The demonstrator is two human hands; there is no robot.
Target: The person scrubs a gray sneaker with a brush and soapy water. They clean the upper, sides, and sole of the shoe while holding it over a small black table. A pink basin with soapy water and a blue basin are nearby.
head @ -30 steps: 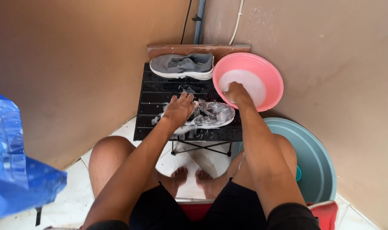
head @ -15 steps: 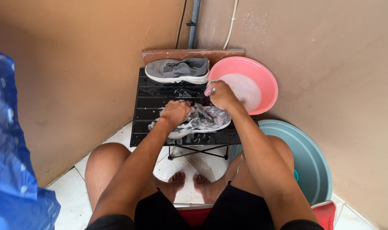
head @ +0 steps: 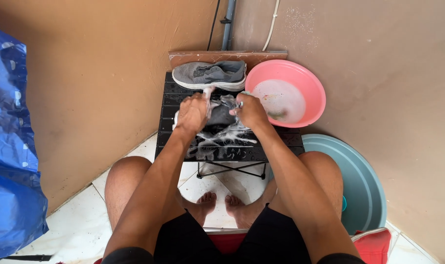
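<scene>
While I sit low over the small black slatted table (head: 276, 139), both of my hands are closed on the soapy grey shoe (head: 218, 117) that lies on it. My left hand (head: 192, 113) grips the shoe's near-left end, fingers curled round the white sole edge. My right hand (head: 251, 111) is clenched on the shoe's right side, and something greenish pokes out past its fingers; I cannot tell what it is. Between my two hands the shoe's dark upper shows, wet and streaked with white suds that run toward me across the slats.

Just beyond my hands, a second grey shoe (head: 210, 74) lies on its side at the table's far edge, against a brown tile (head: 222, 55) leaning on the wall. Right of my right hand, and close to it, sits a pink basin (head: 308, 85) holding cloudy water. Nearer to me on the right, beside my right knee, a teal tub (head: 364, 186) stands on the floor. Far off past my left arm hangs a blue plastic sheet (head: 10, 146).
</scene>
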